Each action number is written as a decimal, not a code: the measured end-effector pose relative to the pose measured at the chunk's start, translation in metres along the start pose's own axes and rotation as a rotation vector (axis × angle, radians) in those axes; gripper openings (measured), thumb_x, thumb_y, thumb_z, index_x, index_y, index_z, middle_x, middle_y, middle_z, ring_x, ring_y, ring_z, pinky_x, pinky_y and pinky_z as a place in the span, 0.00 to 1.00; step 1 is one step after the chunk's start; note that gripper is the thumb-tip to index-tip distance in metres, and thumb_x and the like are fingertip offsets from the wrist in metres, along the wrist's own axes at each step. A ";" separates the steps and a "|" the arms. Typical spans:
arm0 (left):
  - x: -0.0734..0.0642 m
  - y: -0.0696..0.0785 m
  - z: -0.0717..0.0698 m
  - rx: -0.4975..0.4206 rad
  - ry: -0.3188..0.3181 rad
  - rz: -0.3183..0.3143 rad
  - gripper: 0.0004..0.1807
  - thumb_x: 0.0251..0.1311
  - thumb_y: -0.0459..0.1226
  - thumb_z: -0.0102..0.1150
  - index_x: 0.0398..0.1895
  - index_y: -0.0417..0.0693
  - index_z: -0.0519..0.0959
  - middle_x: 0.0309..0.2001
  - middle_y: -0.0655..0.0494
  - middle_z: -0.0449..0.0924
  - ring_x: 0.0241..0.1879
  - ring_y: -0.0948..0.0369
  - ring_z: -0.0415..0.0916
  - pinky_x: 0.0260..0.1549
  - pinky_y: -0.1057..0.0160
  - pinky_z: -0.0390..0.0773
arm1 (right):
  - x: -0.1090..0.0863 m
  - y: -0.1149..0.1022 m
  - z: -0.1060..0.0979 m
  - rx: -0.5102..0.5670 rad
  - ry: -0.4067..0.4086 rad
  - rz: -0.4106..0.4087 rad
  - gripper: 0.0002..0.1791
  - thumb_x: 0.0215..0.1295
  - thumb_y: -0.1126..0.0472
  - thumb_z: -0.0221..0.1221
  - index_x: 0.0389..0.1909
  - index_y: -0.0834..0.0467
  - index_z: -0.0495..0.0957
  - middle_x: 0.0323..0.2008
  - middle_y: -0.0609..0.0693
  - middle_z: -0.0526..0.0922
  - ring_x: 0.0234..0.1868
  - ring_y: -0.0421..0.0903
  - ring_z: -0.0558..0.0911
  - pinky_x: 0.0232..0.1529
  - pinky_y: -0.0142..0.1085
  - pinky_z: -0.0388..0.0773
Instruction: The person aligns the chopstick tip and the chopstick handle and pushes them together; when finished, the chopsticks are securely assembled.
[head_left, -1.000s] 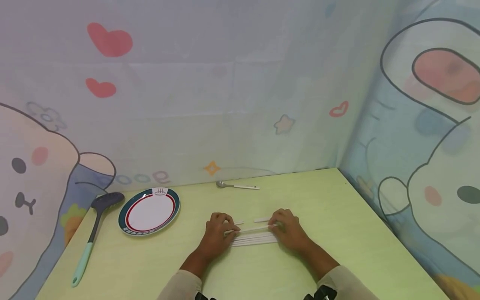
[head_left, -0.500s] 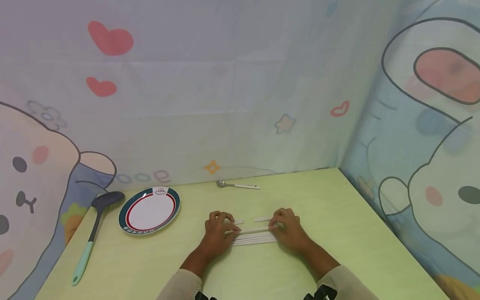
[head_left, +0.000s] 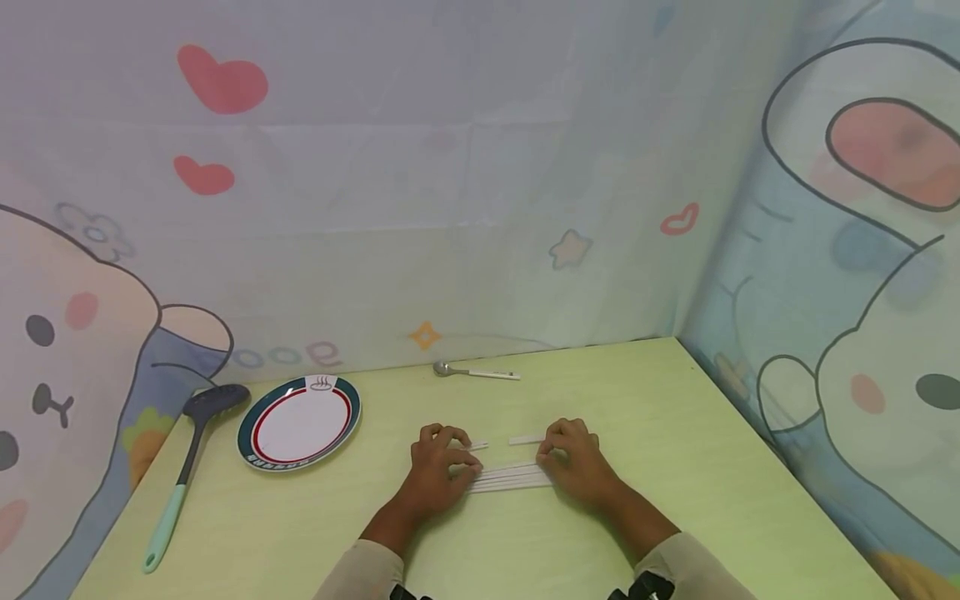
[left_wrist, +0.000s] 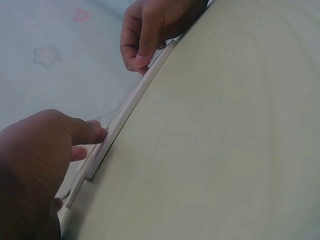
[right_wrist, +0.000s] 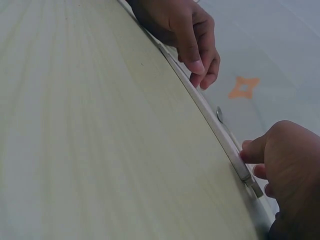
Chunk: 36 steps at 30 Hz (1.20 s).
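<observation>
Several thin white sticks (head_left: 510,477) lie side by side in a row on the table, running left to right between the hands. At the row's left end, my left hand (head_left: 438,471) has bent fingers, with the thumb (left_wrist: 92,131) right at the sticks. My right hand (head_left: 573,462) pinches at the right end, its thumb (right_wrist: 250,150) against the row. The fingers partly hide both ends. Just beyond the row, a short piece of white stick (head_left: 478,446) shows by the left fingers and another white piece (head_left: 527,440) by the right fingers.
A plate with a dark green rim (head_left: 348,425) lies on the table at left. Beside it lies a dark ladle-like utensil with a mint handle (head_left: 167,525). A small spoon (head_left: 491,374) lies near the back edge. Printed cloth (head_left: 480,183) hangs behind and along the sides.
The single white stick spanning the hands, earlier slightly apart from the row, has come down against the row's far side. Both hands stay almost in place.
</observation>
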<state>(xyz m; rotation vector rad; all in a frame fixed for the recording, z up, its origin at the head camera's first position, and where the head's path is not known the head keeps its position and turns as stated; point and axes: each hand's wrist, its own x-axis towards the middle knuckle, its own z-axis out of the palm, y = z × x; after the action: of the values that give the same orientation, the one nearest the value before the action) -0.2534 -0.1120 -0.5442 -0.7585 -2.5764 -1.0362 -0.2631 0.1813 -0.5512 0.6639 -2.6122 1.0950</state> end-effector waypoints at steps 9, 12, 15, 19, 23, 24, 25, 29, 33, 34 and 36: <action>0.001 -0.001 0.000 0.042 0.047 0.049 0.05 0.68 0.36 0.71 0.35 0.52 0.93 0.53 0.48 0.81 0.61 0.40 0.69 0.53 0.34 0.65 | -0.001 0.002 0.001 0.015 0.053 -0.056 0.09 0.75 0.59 0.67 0.34 0.43 0.85 0.47 0.41 0.80 0.52 0.44 0.71 0.52 0.48 0.59; 0.002 -0.002 -0.001 0.049 0.076 0.056 0.03 0.67 0.35 0.72 0.38 0.51 0.93 0.53 0.46 0.81 0.60 0.41 0.71 0.52 0.36 0.65 | 0.001 0.004 0.002 0.020 0.080 -0.080 0.08 0.75 0.61 0.67 0.35 0.44 0.86 0.47 0.43 0.81 0.52 0.45 0.71 0.52 0.48 0.59; 0.004 -0.004 -0.002 0.042 0.096 0.025 0.04 0.67 0.34 0.72 0.40 0.50 0.93 0.53 0.46 0.81 0.61 0.41 0.71 0.52 0.37 0.65 | 0.005 0.006 0.002 0.022 0.085 -0.064 0.08 0.74 0.62 0.68 0.37 0.44 0.86 0.48 0.43 0.81 0.54 0.46 0.72 0.53 0.49 0.59; 0.007 -0.008 -0.004 0.047 0.105 -0.023 0.04 0.67 0.34 0.73 0.41 0.49 0.93 0.54 0.47 0.81 0.62 0.41 0.71 0.53 0.38 0.65 | 0.012 0.008 0.002 0.028 0.066 0.007 0.07 0.74 0.61 0.69 0.38 0.44 0.86 0.50 0.44 0.81 0.58 0.49 0.73 0.57 0.53 0.61; 0.009 -0.011 -0.005 0.062 0.111 -0.036 0.03 0.66 0.34 0.75 0.40 0.50 0.93 0.54 0.48 0.81 0.62 0.41 0.71 0.53 0.39 0.65 | 0.017 0.009 0.001 0.041 0.049 0.068 0.06 0.74 0.61 0.70 0.38 0.44 0.87 0.52 0.45 0.81 0.62 0.51 0.73 0.62 0.56 0.61; 0.009 -0.011 -0.005 0.062 0.114 -0.038 0.02 0.66 0.34 0.75 0.40 0.50 0.93 0.54 0.48 0.81 0.62 0.41 0.72 0.52 0.39 0.65 | 0.018 0.009 0.001 0.040 0.047 0.076 0.07 0.73 0.61 0.70 0.38 0.44 0.86 0.52 0.45 0.81 0.63 0.51 0.73 0.62 0.56 0.61; 0.009 -0.011 -0.005 0.062 0.118 -0.042 0.02 0.66 0.34 0.75 0.39 0.50 0.93 0.54 0.49 0.81 0.63 0.42 0.71 0.52 0.39 0.65 | 0.019 0.009 0.001 0.039 0.043 0.086 0.07 0.74 0.61 0.70 0.38 0.44 0.86 0.52 0.45 0.81 0.63 0.51 0.73 0.63 0.56 0.60; 0.009 -0.012 -0.005 0.056 0.120 -0.051 0.02 0.65 0.34 0.76 0.38 0.50 0.93 0.54 0.49 0.81 0.63 0.42 0.71 0.53 0.38 0.65 | 0.019 0.008 0.000 0.047 0.029 0.113 0.05 0.75 0.61 0.69 0.39 0.46 0.87 0.53 0.45 0.80 0.64 0.51 0.71 0.65 0.57 0.60; 0.008 -0.013 -0.005 0.054 0.106 -0.067 0.03 0.65 0.34 0.76 0.37 0.52 0.93 0.55 0.50 0.81 0.63 0.42 0.71 0.54 0.36 0.65 | 0.019 0.004 -0.001 0.042 0.017 0.128 0.04 0.75 0.61 0.68 0.40 0.49 0.87 0.54 0.46 0.80 0.64 0.52 0.71 0.66 0.59 0.60; 0.008 -0.013 -0.005 0.052 0.105 -0.070 0.03 0.65 0.34 0.76 0.37 0.52 0.93 0.55 0.50 0.81 0.63 0.43 0.71 0.54 0.36 0.65 | 0.019 0.003 -0.001 0.040 0.017 0.129 0.03 0.75 0.62 0.68 0.40 0.50 0.87 0.54 0.47 0.81 0.64 0.53 0.71 0.66 0.60 0.60; 0.007 -0.014 -0.005 0.052 0.103 -0.069 0.03 0.65 0.34 0.76 0.37 0.52 0.93 0.55 0.49 0.81 0.62 0.42 0.71 0.53 0.35 0.65 | 0.019 0.003 -0.001 0.038 0.019 0.133 0.05 0.74 0.64 0.68 0.39 0.49 0.87 0.54 0.48 0.81 0.64 0.53 0.71 0.66 0.60 0.61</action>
<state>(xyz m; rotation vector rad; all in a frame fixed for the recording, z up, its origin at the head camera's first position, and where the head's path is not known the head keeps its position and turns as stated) -0.2667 -0.1214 -0.5454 -0.5913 -2.5472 -0.9963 -0.2812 0.1775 -0.5455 0.4909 -2.6582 1.1856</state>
